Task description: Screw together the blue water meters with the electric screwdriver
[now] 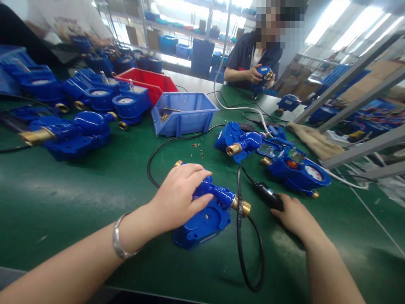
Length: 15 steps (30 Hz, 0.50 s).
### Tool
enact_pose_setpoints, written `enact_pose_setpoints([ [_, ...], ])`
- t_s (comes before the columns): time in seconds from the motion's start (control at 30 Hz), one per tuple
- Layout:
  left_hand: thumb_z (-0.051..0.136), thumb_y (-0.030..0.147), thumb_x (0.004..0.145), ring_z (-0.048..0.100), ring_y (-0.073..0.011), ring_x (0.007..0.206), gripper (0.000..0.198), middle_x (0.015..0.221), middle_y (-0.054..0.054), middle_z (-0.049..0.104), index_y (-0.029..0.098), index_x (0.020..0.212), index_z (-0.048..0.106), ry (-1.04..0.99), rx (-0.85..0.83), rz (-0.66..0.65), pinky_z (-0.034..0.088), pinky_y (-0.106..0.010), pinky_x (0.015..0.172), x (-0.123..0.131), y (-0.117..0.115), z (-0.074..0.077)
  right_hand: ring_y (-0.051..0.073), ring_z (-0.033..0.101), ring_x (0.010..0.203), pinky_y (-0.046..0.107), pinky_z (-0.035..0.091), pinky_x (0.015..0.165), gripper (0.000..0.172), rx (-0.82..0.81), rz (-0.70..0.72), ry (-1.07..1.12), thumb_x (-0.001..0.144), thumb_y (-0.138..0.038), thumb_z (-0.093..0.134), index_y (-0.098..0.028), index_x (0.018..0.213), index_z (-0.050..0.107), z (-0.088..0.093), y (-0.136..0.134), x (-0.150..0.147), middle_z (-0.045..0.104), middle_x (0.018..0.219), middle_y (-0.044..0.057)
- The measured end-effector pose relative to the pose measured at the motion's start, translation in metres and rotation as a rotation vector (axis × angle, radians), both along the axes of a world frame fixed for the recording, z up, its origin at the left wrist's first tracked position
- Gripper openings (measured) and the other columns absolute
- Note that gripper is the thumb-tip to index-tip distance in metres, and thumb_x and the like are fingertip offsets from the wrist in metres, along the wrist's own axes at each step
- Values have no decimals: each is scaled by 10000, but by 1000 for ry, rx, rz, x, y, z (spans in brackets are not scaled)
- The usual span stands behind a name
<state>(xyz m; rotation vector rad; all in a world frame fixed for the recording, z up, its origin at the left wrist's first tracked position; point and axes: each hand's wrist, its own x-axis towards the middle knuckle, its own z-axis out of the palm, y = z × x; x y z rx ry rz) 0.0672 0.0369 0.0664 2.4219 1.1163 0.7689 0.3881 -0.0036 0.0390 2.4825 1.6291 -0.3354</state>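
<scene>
Down on the green mat [79,190], bracing the upturned blue water meter [205,219] with left hand [180,196] clasped over its pipe, as if steadying it, and right hand [294,215], just right of the meter, closed round what seems a black corded screwdriver [267,195].

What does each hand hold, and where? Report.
Left hand grips the blue water meter across its pipe; right hand grasps the black corded tool by its near end.

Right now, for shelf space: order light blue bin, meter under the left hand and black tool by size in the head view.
Tied: light blue bin and meter, which is nearer, so unsure.
Smallest: black tool.
</scene>
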Motion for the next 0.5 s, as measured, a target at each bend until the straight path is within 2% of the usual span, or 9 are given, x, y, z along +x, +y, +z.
enact_pose_setpoints([
  [0.07, 540, 331, 830, 546, -260, 1045, 314, 1083, -106, 627, 141, 1075, 592, 97, 30, -163, 342, -516, 989, 21, 4, 10, 351, 546, 1080, 455, 422, 903, 441, 129, 9, -16, 814, -285, 511, -61, 1191, 475, 15, -12, -22, 547, 1136, 243],
  [0.1, 542, 337, 833, 559, -260, 1028, 295, 1052, -100, 641, 141, 1043, 610, 148, 32, -218, 314, -537, 1003, 31, 5, 12, 311, 550, 1086, 419, 434, 904, 412, 197, 29, 8, 834, -340, 481, -105, 1172, 473, 23, -21, -38, 553, 1149, 202],
  [0.13, 534, 340, 841, 573, -258, 1007, 279, 1013, -93, 655, 140, 1012, 624, 192, 32, -261, 290, -552, 1014, 39, 6, 14, 275, 603, 988, 386, 478, 841, 355, 318, 42, 136, 827, -394, 482, -145, 1079, 504, 30, -32, -55, 602, 1063, 155],
  [0.2, 498, 339, 862, 598, -252, 972, 267, 960, -86, 670, 142, 975, 638, 249, 29, -302, 271, -557, 1023, 49, 7, 14, 238, 652, 819, 340, 525, 708, 282, 345, 175, 412, 758, -444, 551, -202, 897, 509, 39, -56, -92, 655, 876, 76],
  [0.27, 472, 334, 875, 616, -247, 941, 272, 940, -84, 677, 142, 989, 629, 279, 26, -314, 290, -543, 1012, 53, 7, 11, 205, 664, 745, 291, 528, 632, 225, 287, 245, 560, 731, -369, 607, -224, 852, 485, 39, -75, -119, 666, 806, 29],
  [0.33, 502, 371, 858, 627, -252, 912, 311, 947, -87, 674, 139, 1035, 607, 307, 43, -327, 297, -539, 1003, 51, 7, 8, 169, 664, 661, 247, 520, 575, 114, 390, 190, 618, 825, -320, 512, -225, 862, 460, 33, -86, -129, 661, 742, 16],
  [0.37, 533, 406, 835, 630, -256, 894, 353, 946, -88, 670, 138, 1055, 596, 319, 64, -335, 296, -540, 1001, 49, 7, 6, 166, 666, 643, 238, 516, 557, 104, 484, 134, 584, 857, -318, 473, -221, 892, 460, 29, -88, -127, 662, 734, 22],
  [0.43, 590, 496, 769, 626, -264, 874, 474, 933, -90, 657, 145, 1086, 578, 328, 113, -334, 305, -534, 989, 45, 6, 4, 194, 680, 669, 252, 514, 549, 169, 643, 29, 380, 874, -346, 462, -207, 970, 475, 20, -88, -113, 675, 777, 55],
  [0.5, 598, 578, 715, 614, -273, 872, 549, 909, -90, 646, 164, 1075, 584, 316, 127, -291, 348, -518, 946, 41, 6, 3, 235, 681, 673, 287, 501, 526, 190, 632, 6, 111, 867, -325, 477, -201, 1009, 502, 10, -83, -95, 684, 811, 74],
])
